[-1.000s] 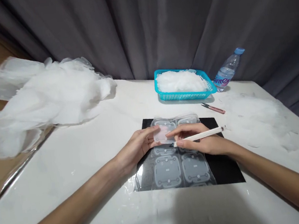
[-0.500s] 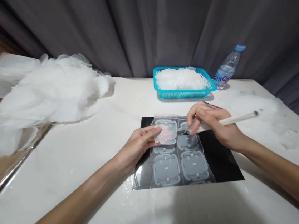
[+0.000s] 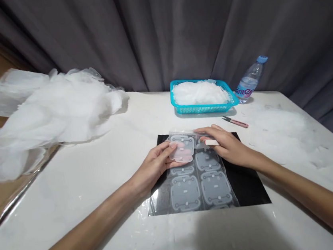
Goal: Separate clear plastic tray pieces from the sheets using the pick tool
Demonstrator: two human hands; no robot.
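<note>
The left hand (image 3: 159,158), at 10 o'clock on the black mat (image 3: 249,185), pinches a translucent rounded panel (image 3: 182,150) by its 9 o'clock side, thumb on top and the other fingers beneath. The panel is above the upper part of a clear film (image 3: 203,209) printed with rounded-square shapes; 2 of these show whole, side by side, towards 6 o'clock.

The right hand (image 3: 229,145), between 1 and 2 o'clock on the mat, has its fingers curled round a white stick tool (image 3: 212,142), of which only a short length shows. Its forefinger reaches out towards the film's 12 o'clock edge; whether it touches cannot be told.

Taking the mat as the clock's centre, a blue basket (image 3: 203,109) of white pieces (image 3: 200,92) sits at 12 o'clock on the white desk (image 3: 144,117). Pink-handled snips (image 3: 236,122) and a blue-capped bottle (image 3: 248,85) are at 1 o'clock, white scraps (image 3: 290,131) at 2. A heap of white sheets (image 3: 65,108) spreads at 10 o'clock.
</note>
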